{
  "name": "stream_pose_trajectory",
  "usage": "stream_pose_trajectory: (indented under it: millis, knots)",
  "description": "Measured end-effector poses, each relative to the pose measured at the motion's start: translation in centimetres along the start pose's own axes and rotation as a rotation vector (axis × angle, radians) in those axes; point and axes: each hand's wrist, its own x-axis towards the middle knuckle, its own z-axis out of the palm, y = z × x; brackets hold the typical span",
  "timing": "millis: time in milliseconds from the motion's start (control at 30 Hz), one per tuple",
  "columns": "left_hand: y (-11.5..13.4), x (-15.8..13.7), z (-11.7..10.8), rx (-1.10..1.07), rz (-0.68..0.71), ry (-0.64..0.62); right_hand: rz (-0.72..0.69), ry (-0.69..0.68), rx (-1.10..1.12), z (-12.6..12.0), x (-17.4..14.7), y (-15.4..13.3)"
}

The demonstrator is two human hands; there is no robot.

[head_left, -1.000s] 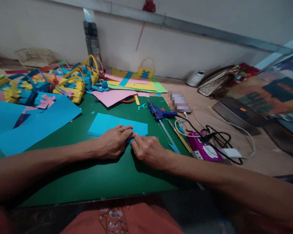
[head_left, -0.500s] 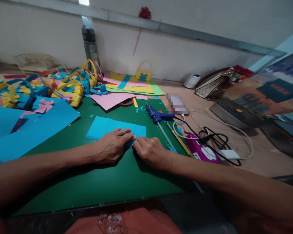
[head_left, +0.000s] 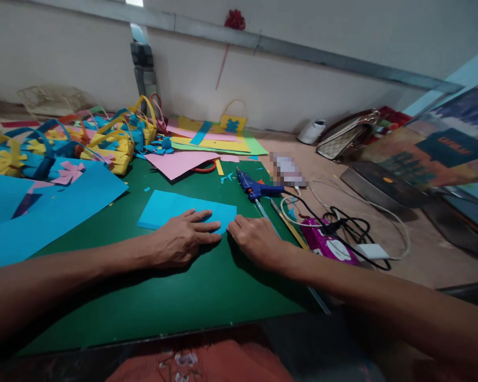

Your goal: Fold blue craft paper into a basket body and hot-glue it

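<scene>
A folded sheet of blue paper lies on the green cutting mat in front of me. My left hand rests flat over its near edge, fingers spread and holding it down. At the paper's near right corner is my right hand, its fingers curled together and closed on the edge; the thumb is mostly hidden. Just beyond my right hand lies a blue glue gun with a clear glue stick in its back end.
Several coloured paper baskets crowd the left, behind a large blue sheet. Pink paper partly covers red-handled scissors. On the right are a phone, a purple power strip with tangled cords, and a handbag.
My right hand has slid right along the paper's near edge, away from my left hand, to the corner. My left hand stays on the paper, its fingers a bit more spread.
</scene>
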Motion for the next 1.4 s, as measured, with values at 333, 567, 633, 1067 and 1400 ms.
stream_pose_trajectory:
  millis: [333,567,633,1067,1400]
  knots:
    - [0.0,0.0,-0.1,0.010,0.019,0.028,0.100,0.005,-0.028,0.8,0.3,1.7]
    - [0.0,0.0,-0.1,0.020,0.021,0.036,0.117,0.028,-0.034,1.4,0.5,2.4]
    - [0.0,0.0,0.0,0.018,0.019,0.035,0.147,0.044,-0.040,1.4,0.7,2.8]
    - [0.0,0.1,0.0,0.039,0.021,0.031,0.052,0.045,-0.031,1.1,0.9,1.6]
    - [0.1,0.1,-0.2,-0.002,0.017,0.022,0.033,0.044,-0.030,1.0,0.6,1.2]
